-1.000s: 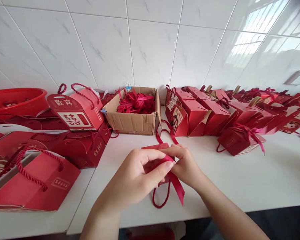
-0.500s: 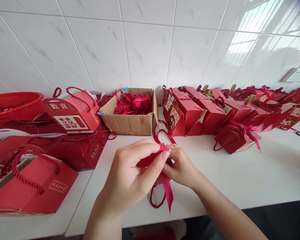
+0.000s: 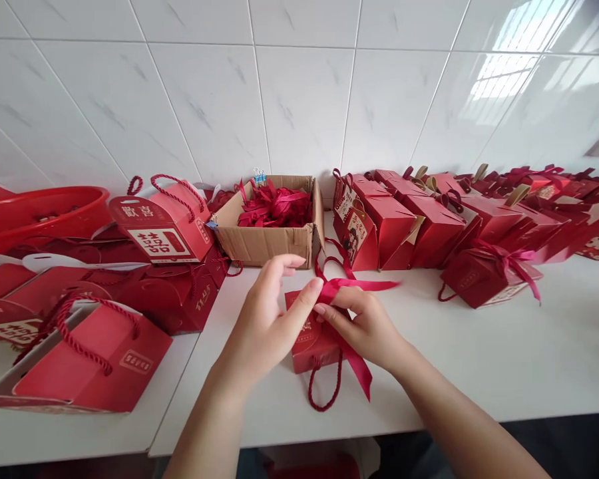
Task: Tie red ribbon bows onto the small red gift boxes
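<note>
A small red gift box (image 3: 317, 347) with a twisted cord handle (image 3: 324, 404) lies on the table beneath my hands. A crimson satin ribbon (image 3: 362, 378) runs over it; one end hangs toward me, another points right. My right hand (image 3: 367, 326) pinches the ribbon between thumb and bent fingers above the box. On the box's left is my left hand (image 3: 267, 326), its index finger stretched out and apart from the thumb. That thumb's tip touches the ribbon beside the right fingers. What the left hand's other fingers touch is hidden.
A cardboard box (image 3: 262, 246) full of crimson ribbons stands against the tiled wall. Red gift boxes (image 3: 389, 219) line the back right; a bow-tied box (image 3: 489, 276) sits before them. More handled boxes (image 3: 97, 359) and a red plastic basin (image 3: 50, 209) are on the left.
My left index finger has lifted away from its thumb, off the ribbon it pinched. A ribbon end now points right above my right hand. More of the gift box shows as the view shifted left.
</note>
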Tool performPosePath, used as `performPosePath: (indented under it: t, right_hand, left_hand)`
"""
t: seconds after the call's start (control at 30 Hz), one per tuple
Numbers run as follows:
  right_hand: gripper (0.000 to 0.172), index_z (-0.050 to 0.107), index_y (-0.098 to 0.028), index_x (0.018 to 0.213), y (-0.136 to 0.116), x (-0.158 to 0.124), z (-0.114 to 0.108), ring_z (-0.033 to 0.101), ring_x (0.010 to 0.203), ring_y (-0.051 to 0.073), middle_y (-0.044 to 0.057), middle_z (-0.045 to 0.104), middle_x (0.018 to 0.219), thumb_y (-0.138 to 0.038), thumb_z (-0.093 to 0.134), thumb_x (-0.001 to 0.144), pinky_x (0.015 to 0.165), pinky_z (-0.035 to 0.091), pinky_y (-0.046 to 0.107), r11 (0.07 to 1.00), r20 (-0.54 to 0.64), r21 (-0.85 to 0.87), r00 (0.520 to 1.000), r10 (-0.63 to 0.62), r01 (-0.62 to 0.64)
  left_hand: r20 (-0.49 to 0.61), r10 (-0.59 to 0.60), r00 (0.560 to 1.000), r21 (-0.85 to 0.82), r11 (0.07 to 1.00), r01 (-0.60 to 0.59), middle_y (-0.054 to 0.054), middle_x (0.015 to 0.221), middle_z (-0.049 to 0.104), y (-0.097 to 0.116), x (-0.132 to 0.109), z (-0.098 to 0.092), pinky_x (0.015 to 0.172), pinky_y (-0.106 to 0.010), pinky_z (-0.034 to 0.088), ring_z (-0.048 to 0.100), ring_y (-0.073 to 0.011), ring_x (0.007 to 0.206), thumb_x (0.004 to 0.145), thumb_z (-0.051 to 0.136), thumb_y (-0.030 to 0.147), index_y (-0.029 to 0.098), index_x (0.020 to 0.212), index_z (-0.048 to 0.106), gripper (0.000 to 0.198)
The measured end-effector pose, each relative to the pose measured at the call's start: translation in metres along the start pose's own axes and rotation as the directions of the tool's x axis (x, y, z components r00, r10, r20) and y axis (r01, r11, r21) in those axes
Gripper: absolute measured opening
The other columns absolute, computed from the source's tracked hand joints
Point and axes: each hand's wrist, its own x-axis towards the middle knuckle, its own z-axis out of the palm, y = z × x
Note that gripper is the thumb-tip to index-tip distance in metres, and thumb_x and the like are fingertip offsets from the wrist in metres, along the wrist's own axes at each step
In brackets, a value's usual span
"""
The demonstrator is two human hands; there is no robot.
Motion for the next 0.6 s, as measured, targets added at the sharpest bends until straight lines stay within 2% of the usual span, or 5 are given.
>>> performPosePath:
  t: [0.07,0.17,0.37,0.47,0.6]
  right_hand:
    - [0.033,0.061,-0.018,0.062,0.000,0.000,0.000,0.051,0.056,0.013,0.003,0.060,0.060,-0.033,0.054,0.090,0.056,0.040,0.026,1.000,-0.014,-0.008,1.000,0.004,-0.004]
    - [0.029,0.063,-0.018,0.064,0.001,0.000,0.001,0.054,0.057,0.013,0.002,0.064,0.063,-0.030,0.056,0.089,0.057,0.042,0.025,0.999,-0.019,0.039,0.999,0.026,-0.025]
    - [0.024,0.065,-0.018,0.068,0.003,-0.003,0.003,0.056,0.062,0.014,0.003,0.067,0.069,-0.028,0.057,0.088,0.060,0.042,0.025,0.995,-0.005,0.058,0.997,0.075,-0.075]
    - [0.024,0.064,-0.018,0.067,0.002,-0.003,0.003,0.055,0.062,0.013,0.002,0.067,0.068,-0.027,0.057,0.088,0.060,0.042,0.025,0.994,0.004,0.068,0.996,0.086,-0.086]
    - [0.019,0.066,-0.019,0.073,0.000,-0.003,0.002,0.057,0.064,0.014,0.002,0.067,0.070,-0.031,0.059,0.087,0.061,0.044,0.025,0.980,0.021,0.134,0.989,0.148,-0.149]
  left_hand:
    - [0.082,-0.065,0.995,0.013,0.998,0.064,-0.002,0.105,0.065,-0.006,-0.001,-0.001,0.085,-0.029,0.048,0.060,-0.0176,0.097,0.086,0.056,0.042,0.024,0.102,0.060,0.025]
    - [0.187,-0.048,0.981,-0.014,0.999,0.051,0.001,0.084,0.067,-0.008,-0.001,-0.003,0.071,-0.024,0.047,0.061,-0.0136,0.079,0.087,0.054,0.037,0.023,0.084,0.063,0.017]
    - [0.151,-0.076,0.986,-0.080,0.993,0.088,0.002,0.096,0.067,-0.014,-0.004,-0.003,0.074,-0.022,0.047,0.061,-0.0135,0.091,0.083,0.060,0.035,0.026,0.099,0.060,0.018]
    - [0.228,-0.085,0.970,-0.078,0.991,0.105,0.003,0.089,0.066,-0.017,-0.006,-0.005,0.070,-0.022,0.047,0.061,-0.0123,0.081,0.085,0.057,0.034,0.024,0.090,0.060,0.011]
    - [0.234,-0.070,0.970,-0.060,0.994,0.087,0.004,0.081,0.064,-0.017,-0.006,-0.009,0.069,-0.022,0.045,0.059,-0.0125,0.078,0.087,0.054,0.031,0.022,0.079,0.058,0.013]
